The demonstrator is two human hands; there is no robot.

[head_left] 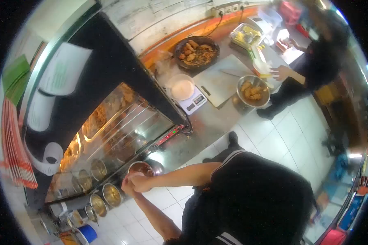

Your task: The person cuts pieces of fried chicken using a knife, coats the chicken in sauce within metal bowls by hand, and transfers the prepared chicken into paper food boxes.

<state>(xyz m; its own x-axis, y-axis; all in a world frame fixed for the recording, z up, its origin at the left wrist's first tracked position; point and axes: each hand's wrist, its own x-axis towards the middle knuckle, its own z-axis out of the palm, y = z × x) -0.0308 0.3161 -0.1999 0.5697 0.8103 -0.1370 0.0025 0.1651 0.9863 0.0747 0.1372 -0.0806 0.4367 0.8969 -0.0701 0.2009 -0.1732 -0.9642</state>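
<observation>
My right hand [140, 183] and my left hand [127, 185] are pressed together at the near rim of a metal bowl [152, 164] with something reddish-brown inside. The fingers of both hands look closed around each other. A small pale pinkish patch shows at the fingertips, and I cannot make out what it is. The bowl is at the counter edge, in front of the glass food warmer [122, 126], where fried pieces glow under warm light.
Several metal bowls [111, 195] line the warmer's front edge. A digital scale [192, 104], white cutting board [225, 77], dark pan [197, 53] of fried pieces and metal bowl [253, 103] of fried chicken stand along the counter. A co-worker's hand [281, 73] reaches in at right.
</observation>
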